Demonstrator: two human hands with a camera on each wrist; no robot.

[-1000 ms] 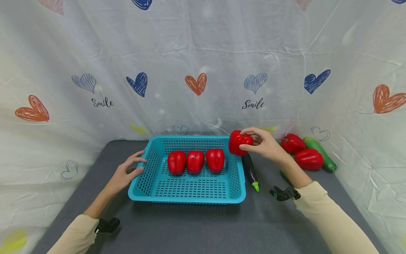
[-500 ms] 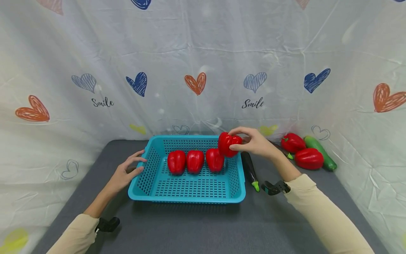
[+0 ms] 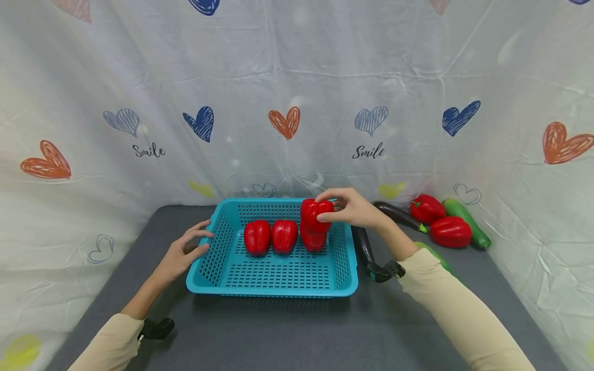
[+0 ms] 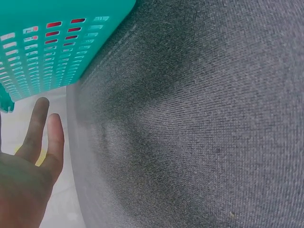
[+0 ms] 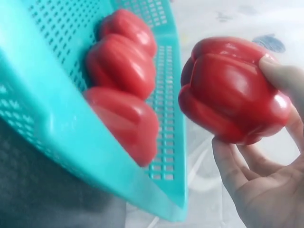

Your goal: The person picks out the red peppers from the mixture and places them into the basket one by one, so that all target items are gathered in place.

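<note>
My right hand grips a red bell pepper above the right half of the blue basket. In the right wrist view, thumb and fingers hold this bell pepper from opposite sides. Three more red bell peppers stand in a row inside the basket: a left one, a middle one and a right one, the last partly hidden by the held pepper. My left hand is at the basket's left rim with its fingers extended; whether they touch it is hard to tell.
Right of the basket lies an eggplant, partly covered by the right wrist's strap. Behind the right arm are another eggplant, two red bell peppers and a cucumber. The forearm partly hides another green vegetable.
My right hand has carried the bell pepper leftward from the basket's right rim to over the rightmost pepper inside. The left hand has stayed in place.
</note>
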